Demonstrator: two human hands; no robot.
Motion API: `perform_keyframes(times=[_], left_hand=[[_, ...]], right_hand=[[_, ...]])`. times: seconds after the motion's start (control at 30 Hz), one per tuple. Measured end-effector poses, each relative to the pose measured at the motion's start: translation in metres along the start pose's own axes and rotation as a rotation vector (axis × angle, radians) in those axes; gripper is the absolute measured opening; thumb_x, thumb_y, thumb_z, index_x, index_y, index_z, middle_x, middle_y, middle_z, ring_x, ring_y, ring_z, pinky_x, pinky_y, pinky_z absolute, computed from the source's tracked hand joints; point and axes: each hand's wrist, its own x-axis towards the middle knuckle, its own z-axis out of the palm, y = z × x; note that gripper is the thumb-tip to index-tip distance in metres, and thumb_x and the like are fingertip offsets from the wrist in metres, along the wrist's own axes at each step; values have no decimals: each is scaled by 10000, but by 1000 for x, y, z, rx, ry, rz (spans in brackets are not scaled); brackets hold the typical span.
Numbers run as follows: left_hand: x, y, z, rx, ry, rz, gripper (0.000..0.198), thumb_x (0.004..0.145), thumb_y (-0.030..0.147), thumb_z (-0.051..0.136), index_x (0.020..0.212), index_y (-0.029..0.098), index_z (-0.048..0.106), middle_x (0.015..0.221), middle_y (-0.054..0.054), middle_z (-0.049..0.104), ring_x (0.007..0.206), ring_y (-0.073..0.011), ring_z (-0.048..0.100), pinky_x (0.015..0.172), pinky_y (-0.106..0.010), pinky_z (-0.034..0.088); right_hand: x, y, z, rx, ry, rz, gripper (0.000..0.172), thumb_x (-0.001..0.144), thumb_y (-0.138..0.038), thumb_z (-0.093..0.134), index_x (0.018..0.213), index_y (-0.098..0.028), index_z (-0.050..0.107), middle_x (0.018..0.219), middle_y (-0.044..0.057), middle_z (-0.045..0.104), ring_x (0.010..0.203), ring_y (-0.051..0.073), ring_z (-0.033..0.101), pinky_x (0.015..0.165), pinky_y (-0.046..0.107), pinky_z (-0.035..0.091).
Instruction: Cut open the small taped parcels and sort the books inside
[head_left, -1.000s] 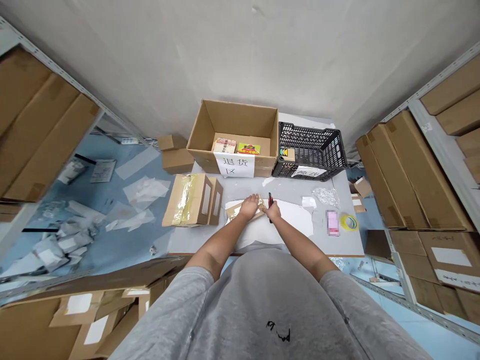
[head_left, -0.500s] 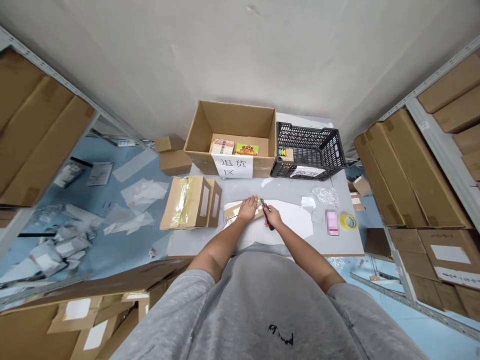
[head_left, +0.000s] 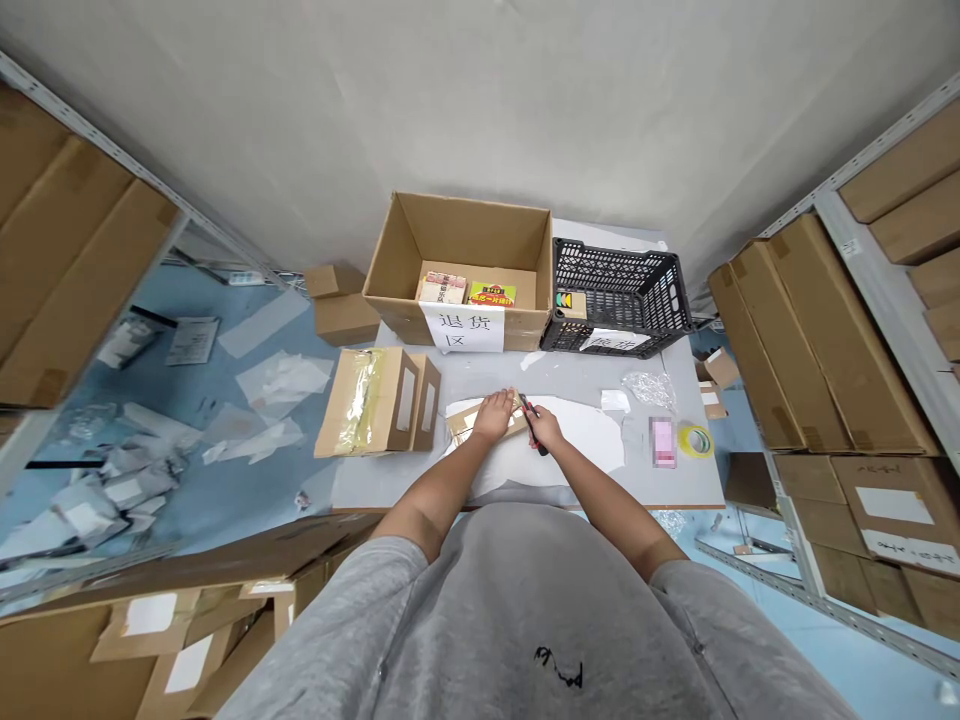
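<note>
One small taped cardboard parcel (head_left: 469, 420) pinned under the left hand (head_left: 493, 416), one red-and-black box cutter (head_left: 532, 428) in the right hand (head_left: 545, 430).
The left palm lies open and flat on the parcel; the right fist clenches the cutter, its tip just beside the parcel's edge. Under the grip lies a white padded sheet (head_left: 581, 440) on a grey table (head_left: 585, 375); well ahead stands a black plastic crate (head_left: 619, 300).

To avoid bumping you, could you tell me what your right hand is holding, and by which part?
A red-and-black utility knife, gripped by its handle in the right hand.
</note>
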Motion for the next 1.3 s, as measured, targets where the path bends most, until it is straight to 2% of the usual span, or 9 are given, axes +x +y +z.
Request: perform_keyframes(times=[0.23,0.47,0.63,0.8,1.0,1.13,1.3], left_hand=[[1,2,-6,-9,-12,-21,576,1167,348,383,1680,108,491,1579,-242,628,1396,-335,626,1200,-450,452],[1,2,-12,-39,-39,-27,579,1162,364,420,1686,126,485,1581,-250,625,1412,-344,630,1208,-468,456],[1,2,-13,-58,-36,-22,595,1155,344,417,1708,128,456,1576,-257,631,1416,-357,629,1222,-509,450],[1,3,-16,-50,-58,-32,580,1160,352,411,1681,110,492,1589,-251,625,1426,-346,622,1216,-476,455],[4,1,-18,-43,-72,-22,553,1165,338,421,1654,97,512,1592,-235,632,1421,-322,631,1202,-442,470],[5,-2,-19,-40,-88,-3,543,1166,349,444,1642,101,522,1583,-242,634,1415,-315,640,1194,-432,474],[3,0,-18,-56,-73,-1,550,1161,329,450,1663,111,499,1566,-254,639,1416,-316,642,1207,-451,467]], right_hand=[[-6,1,4,-53,-2,28,188,1167,-366,494,1218,-239,622,517,-94,549,382,151,602,418,184,462],[-4,-1,-2,-160,11,-27,171,1145,-356,530,1179,-238,649,515,-76,556,374,172,595,424,219,469],[-6,2,-2,-75,-26,4,182,1158,-350,489,1181,-239,632,506,-81,548,384,180,603,427,226,485],[-1,-4,4,-36,-11,36,214,1156,-426,541,1183,-235,634,511,-81,554,373,168,595,432,219,496],[-3,2,6,-91,6,14,205,1158,-344,474,1206,-230,637,504,-71,557,381,183,614,419,218,479],[0,-3,6,-95,24,26,200,1150,-385,517,1186,-233,643,521,-65,573,367,180,595,417,229,484],[-6,8,10,-7,-22,55,221,1170,-418,486,1190,-238,611,520,-78,559,370,175,598,419,227,502]])
